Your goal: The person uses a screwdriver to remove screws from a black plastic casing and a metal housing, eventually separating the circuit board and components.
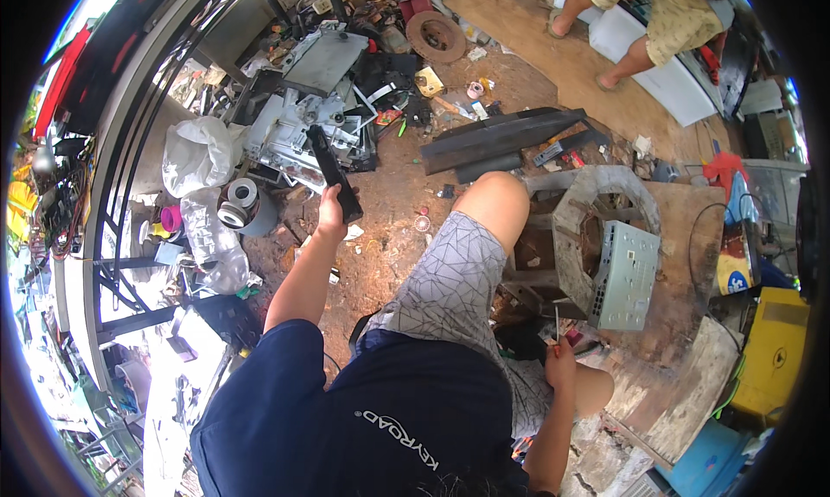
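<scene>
My left hand is closed round one end of a long black plastic part, held out over the floor beside a heap of stripped metal parts. Low at my right knee, my right hand grips a screwdriver whose thin shaft points away from me; its handle is mostly hidden in my fingers. Just beyond that hand, a grey metal casing leans on a worn octagonal frame.
Long black panels lie ahead on the dirty floor. A bucket with rolls and a white plastic bag stand left. At right are a yellow case and a blue bin. Another person's legs show at far right.
</scene>
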### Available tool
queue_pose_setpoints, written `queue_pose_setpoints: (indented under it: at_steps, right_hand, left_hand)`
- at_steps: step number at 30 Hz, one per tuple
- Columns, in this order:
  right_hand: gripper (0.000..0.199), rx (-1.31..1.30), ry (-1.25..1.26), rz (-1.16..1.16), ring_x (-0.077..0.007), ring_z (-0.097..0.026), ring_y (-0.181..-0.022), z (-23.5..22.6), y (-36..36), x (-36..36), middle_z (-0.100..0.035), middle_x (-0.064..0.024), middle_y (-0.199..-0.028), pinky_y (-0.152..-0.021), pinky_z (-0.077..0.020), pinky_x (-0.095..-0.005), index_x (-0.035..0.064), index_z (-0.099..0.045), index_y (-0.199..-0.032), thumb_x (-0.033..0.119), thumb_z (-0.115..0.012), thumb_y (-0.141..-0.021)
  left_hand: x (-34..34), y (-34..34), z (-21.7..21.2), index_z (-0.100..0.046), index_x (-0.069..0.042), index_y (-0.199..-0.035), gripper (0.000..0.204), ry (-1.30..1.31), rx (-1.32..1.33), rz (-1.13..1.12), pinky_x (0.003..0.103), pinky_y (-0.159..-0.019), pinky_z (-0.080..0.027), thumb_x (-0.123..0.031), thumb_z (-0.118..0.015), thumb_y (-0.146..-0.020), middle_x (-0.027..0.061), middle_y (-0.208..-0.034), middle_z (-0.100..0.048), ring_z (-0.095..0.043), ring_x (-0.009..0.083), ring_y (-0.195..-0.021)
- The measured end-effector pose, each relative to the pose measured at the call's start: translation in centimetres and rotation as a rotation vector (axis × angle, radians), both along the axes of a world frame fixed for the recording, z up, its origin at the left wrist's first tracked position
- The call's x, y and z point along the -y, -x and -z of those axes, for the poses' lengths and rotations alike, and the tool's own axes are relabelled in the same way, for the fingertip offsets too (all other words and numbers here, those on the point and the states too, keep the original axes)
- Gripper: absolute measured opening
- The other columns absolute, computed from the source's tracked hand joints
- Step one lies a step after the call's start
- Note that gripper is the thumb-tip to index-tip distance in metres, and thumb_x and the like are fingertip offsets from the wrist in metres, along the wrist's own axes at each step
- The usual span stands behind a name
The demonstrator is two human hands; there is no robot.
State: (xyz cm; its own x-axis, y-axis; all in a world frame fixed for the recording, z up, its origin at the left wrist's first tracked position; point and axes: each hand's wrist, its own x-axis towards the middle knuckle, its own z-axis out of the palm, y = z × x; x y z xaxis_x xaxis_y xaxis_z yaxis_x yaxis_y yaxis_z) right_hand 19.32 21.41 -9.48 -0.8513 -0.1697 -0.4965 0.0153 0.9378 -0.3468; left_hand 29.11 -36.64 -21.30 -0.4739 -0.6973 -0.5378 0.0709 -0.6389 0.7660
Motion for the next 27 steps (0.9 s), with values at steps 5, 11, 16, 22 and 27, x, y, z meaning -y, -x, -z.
queue_pose_setpoints:
  at_steps: [5, 11, 16, 22, 27]
  right_hand:
    - [0.034, -0.020, -0.048, -0.070, -0.0451, -0.062, -0.094, -0.6, -0.9, 1.6, -0.065, -0.0265, -0.097, -0.080, -0.0487, -0.0499, 0.0031, -0.056, -0.120, 0.017, -0.057, -0.089]
    - [0.031, -0.066, 0.036, -0.060, -0.0447, -0.061, -0.097, 0.7, -1.0, 0.6, -0.064, -0.0272, -0.101, -0.083, -0.0484, -0.0494, 0.0024, -0.058, -0.115, 0.020, -0.058, -0.089]
    - [0.020, -0.138, 0.046, 0.038, -0.0432, -0.063, -0.085, -1.9, -1.2, 1.8, -0.065, -0.0249, -0.091, -0.075, -0.0498, -0.0531, 0.0065, -0.056, -0.107, 0.018, -0.053, -0.090]
    - [0.028, -0.254, 0.212, 0.218, -0.0407, -0.063, -0.088, -2.9, -3.5, 1.8, -0.066, -0.0213, -0.095, -0.077, -0.0498, -0.0500, 0.0077, -0.056, -0.116, 0.017, -0.053, -0.090]
    - [0.030, -0.232, 0.328, 0.299, -0.0373, -0.063, -0.090, -6.0, -5.9, 2.5, -0.065, -0.0183, -0.098, -0.078, -0.0501, -0.0468, 0.0086, -0.058, -0.117, 0.017, -0.053, -0.088]
  left_hand:
    - [2.3, 0.8, 2.7, -0.056, -0.007, -0.108, 0.028, -0.016, 0.013, -0.029, 0.038, -0.065, -0.052, -0.030, -0.048, -0.094, 0.0116, -0.090, -0.067, -0.062, 0.0229, -0.075]
    - [18.9, 10.1, -8.3, -0.060, -0.004, -0.101, 0.029, 0.161, -0.142, -0.060, 0.040, -0.072, -0.052, -0.031, -0.055, -0.090, 0.0105, -0.089, -0.066, -0.064, 0.0242, -0.079]
    - [16.8, 15.3, -20.2, -0.033, -0.010, -0.148, 0.089, 0.242, -0.211, 0.038, 0.051, -0.117, -0.018, -0.074, -0.025, -0.086, 0.0131, -0.151, -0.035, -0.029, 0.0327, -0.142]
    - [10.5, 21.4, -12.6, -0.049, -0.008, -0.126, 0.040, 0.190, -0.200, 0.270, 0.040, -0.094, -0.043, -0.038, -0.047, -0.099, 0.0083, -0.126, -0.057, -0.055, 0.0244, -0.106]
    - [-10.1, 23.9, -17.2, -0.055, -0.002, -0.120, 0.031, 0.472, -0.397, 0.635, 0.031, -0.081, -0.047, -0.026, -0.052, -0.099, 0.0064, -0.099, -0.063, -0.056, 0.0150, -0.084]
